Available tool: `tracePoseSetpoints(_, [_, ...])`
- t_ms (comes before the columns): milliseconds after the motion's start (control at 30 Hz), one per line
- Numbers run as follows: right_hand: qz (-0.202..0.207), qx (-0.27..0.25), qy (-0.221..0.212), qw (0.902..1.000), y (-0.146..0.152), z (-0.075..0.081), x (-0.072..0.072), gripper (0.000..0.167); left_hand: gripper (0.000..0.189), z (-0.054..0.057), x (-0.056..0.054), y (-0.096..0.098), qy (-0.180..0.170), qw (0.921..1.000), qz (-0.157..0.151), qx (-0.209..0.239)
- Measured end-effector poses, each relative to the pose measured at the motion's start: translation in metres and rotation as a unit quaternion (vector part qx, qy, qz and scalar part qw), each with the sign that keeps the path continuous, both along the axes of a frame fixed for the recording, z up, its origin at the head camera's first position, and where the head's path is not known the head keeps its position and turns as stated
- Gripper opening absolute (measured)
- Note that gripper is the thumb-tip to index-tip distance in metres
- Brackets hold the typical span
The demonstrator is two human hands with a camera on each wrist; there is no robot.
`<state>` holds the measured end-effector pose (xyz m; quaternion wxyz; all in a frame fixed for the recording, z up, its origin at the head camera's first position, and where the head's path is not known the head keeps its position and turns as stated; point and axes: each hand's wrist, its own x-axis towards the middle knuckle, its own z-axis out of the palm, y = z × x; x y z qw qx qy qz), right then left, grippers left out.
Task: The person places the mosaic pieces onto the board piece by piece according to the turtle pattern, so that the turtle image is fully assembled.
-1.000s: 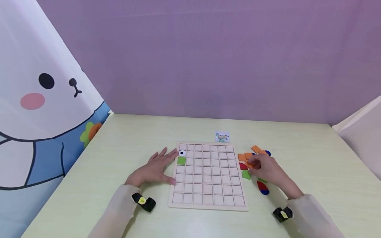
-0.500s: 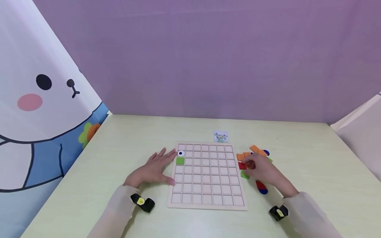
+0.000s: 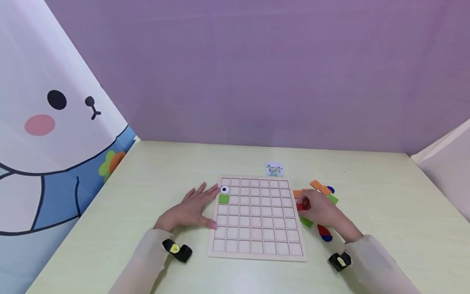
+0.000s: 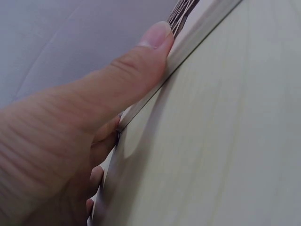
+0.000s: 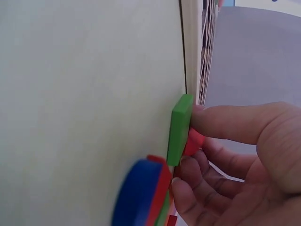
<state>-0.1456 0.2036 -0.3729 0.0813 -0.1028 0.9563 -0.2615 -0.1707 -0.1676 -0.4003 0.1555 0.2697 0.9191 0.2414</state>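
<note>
My left hand [image 3: 189, 210] lies with spread fingers along the left edge of a pale wooden grid board [image 3: 257, 258]; its thumb [image 4: 141, 59] rests on the rim. In the board's left column sit a white eye tile [image 3: 225, 189] and, just below it, a green square tile [image 3: 223, 199]. At the board's right edge my right hand [image 3: 323, 208] pinches a small red tile [image 5: 194, 142] between thumb and fingers. Right beside the thumb, a green tile [image 5: 180, 129] stands in front of the red one in the right wrist view. The fingers partly hide the red tile.
Orange tiles [image 3: 316, 184], a green tile [image 3: 332, 199] and a blue piece [image 3: 331, 190] lie beyond the right hand. A red piece with a blue one [image 3: 324, 233] lies nearer. A small picture card [image 3: 274, 168] lies behind the board. A purple curtain [image 3: 257, 81] backs the table.
My right hand has shifted slightly left, from an orange tile onto the red tile. The green tile below it has slid a little nearer. The left hand has stayed in place.
</note>
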Motion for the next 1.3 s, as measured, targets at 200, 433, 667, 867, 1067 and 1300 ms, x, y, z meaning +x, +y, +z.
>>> tracePoseSetpoints(200, [0.003,-0.004,0.007,1.0000,-0.001,0.003,0.004,0.021,0.110,0.004,0.001,0.000,-0.002,1.0000,0.002,-0.003])
tracePoseSetpoints(433, [-0.004,-0.037,0.012,0.9993,-0.005,0.014,0.002,0.013,0.109,0.003,0.002,0.000,-0.003,1.0000,0.004,0.001])
tracePoseSetpoints(667, [0.000,-0.036,0.023,0.9991,-0.018,0.019,-0.007,0.011,0.110,0.002,0.002,0.000,-0.002,1.0000,0.003,-0.007])
tracePoseSetpoints(867, [0.022,-0.063,0.022,0.9976,-0.034,0.021,-0.013,0.010,0.110,0.001,0.002,0.000,-0.003,1.0000,0.004,-0.004])
tracePoseSetpoints(1067, [0.040,-0.078,0.027,0.9958,-0.050,0.020,-0.018,0.009,0.110,0.000,0.002,0.001,-0.005,1.0000,0.005,-0.006])
tracePoseSetpoints(1300, [0.053,-0.091,0.030,0.9940,-0.065,0.020,-0.026,0.009,0.110,0.001,0.002,0.003,0.000,1.0000,0.001,-0.003])
